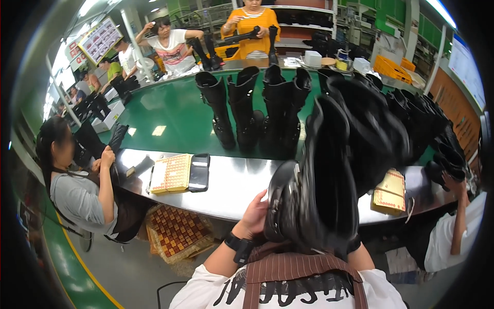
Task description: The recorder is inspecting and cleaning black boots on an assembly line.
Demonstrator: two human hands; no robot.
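Observation:
Close in front of me are tall black boots [329, 170] with buckles and straps, their shafts wide at the top. My left hand [253, 215] holds the left side of the boots, thumb up and fingers partly hidden behind the leather. A second black shaft [373, 129], smeared by motion, leans up to the right behind the nearer one. The boots cover my right hand; only its forearm [363, 258] shows below them. Beyond, two pairs of black buckled boots [239, 108] stand upright on the green table surface [170, 116].
On the metal table edge [231, 180] lie a stack of yellow printed cards [171, 174], a black tray [199, 172] and another yellow stack [389, 191]. More boots [411, 110] crowd the right. Co-workers [82, 190] handle boots to the left, right and across the table.

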